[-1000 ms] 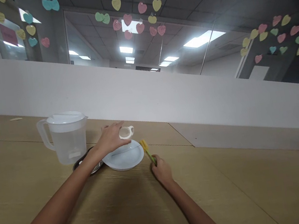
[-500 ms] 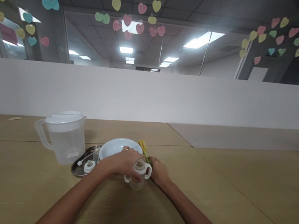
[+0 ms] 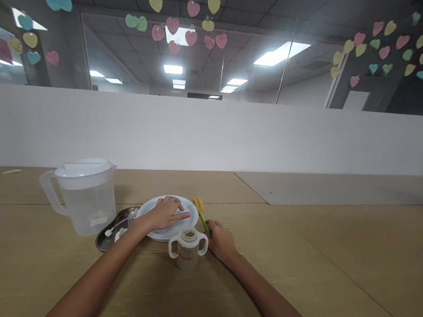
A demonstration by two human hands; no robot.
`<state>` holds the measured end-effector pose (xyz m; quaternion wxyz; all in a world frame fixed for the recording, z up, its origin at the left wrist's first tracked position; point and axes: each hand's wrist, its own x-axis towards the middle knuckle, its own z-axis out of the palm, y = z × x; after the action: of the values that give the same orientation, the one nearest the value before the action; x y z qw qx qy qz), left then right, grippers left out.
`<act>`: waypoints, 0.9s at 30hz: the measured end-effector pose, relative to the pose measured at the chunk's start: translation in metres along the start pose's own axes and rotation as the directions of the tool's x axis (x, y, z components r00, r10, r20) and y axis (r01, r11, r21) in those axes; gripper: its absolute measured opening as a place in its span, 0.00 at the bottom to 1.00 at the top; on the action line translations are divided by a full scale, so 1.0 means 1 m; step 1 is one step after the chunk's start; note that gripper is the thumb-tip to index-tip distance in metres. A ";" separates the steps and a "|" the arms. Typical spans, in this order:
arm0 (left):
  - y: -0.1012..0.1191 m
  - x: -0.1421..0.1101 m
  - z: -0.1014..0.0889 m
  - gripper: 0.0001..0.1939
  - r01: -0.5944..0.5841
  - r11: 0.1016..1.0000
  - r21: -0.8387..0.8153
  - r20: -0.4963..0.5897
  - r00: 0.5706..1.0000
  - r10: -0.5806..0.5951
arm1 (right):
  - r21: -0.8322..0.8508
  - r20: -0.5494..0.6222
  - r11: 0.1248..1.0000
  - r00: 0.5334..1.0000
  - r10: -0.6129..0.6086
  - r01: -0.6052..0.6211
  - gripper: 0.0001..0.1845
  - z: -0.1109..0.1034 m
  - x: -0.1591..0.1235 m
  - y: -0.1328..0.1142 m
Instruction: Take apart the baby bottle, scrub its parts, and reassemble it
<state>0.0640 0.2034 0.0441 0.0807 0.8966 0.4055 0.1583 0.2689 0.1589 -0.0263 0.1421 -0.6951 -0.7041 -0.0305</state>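
Note:
My left hand (image 3: 167, 213) is over the white bowl (image 3: 158, 235), fingers apart and holding nothing; whether it touches the bowl I cannot tell. A clear baby bottle (image 3: 188, 250) with two white side handles and an uncovered neck stands upright on the table, in front of the bowl. To its right, my right hand (image 3: 220, 240) is closed around the green handle of a bottle brush (image 3: 199, 207), whose yellow head points up beside the bowl's right rim. Left of the bowl lies a kidney-shaped metal tray (image 3: 101, 242), partly hidden by my left forearm, with a white-ended straw and other white parts in it.
A translucent lidded pitcher (image 3: 90, 196) with liquid stands behind the tray. A small flat pale piece (image 3: 12, 171) lies at the table's far left. The white wall (image 3: 178, 142) rises along the table's back edge, below windows with heart-shaped notes.
My left hand brought the baby bottle from above the bowl to the table in front, let it go, and moved back over the bowl. My right hand keeps hold of the bottle brush.

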 end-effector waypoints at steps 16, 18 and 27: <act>-0.004 0.003 -0.010 0.12 0.047 0.988 0.149 -0.112 0.993 -0.030 | 0.148 -0.139 0.989 0.990 0.039 -0.019 0.14 0.003 0.004 0.005; 0.004 0.001 -0.019 0.11 0.002 0.981 0.194 -0.199 0.979 0.037 | 0.249 -0.253 0.968 0.966 0.050 0.015 0.18 -0.001 0.005 0.007; 0.038 -0.010 -0.026 0.13 -0.315 0.906 0.284 -0.214 0.900 0.380 | 0.629 -0.555 0.638 0.831 -0.031 0.444 0.22 -0.026 -0.013 -0.008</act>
<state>0.0761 0.1714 0.0765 -0.1137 0.9288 0.2609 0.2375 0.2648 0.1396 -0.0035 0.5795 -0.4418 -0.6822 0.0596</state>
